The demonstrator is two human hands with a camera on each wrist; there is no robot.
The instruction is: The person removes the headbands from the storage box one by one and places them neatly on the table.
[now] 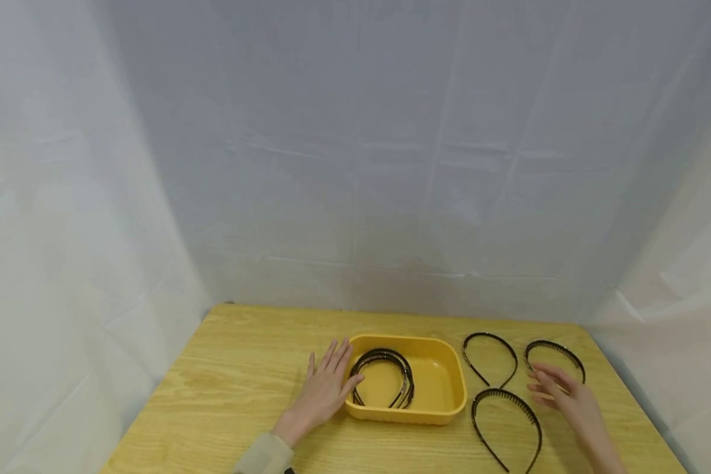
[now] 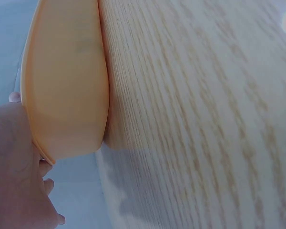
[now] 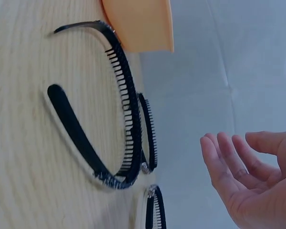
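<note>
While the left hand [image 1: 322,394] rests flat, fingers spread, against the yellow tray's [image 1: 450,401] left rim, bare desk [image 1: 231,375] lies beyond. Right hand [image 1: 563,394] hovers open above the far-right headband [image 1: 554,357], near the desk's edge.

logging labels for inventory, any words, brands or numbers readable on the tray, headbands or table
None: no text, brand, number or sign can be read in any view.
The yellow tray, the black headbands and the wooden table all show plain surfaces; the white backdrop is blank too.

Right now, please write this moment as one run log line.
left hand: flat, touching yellow tray | right hand: open above far-right headband | tray: headbands inside
</note>
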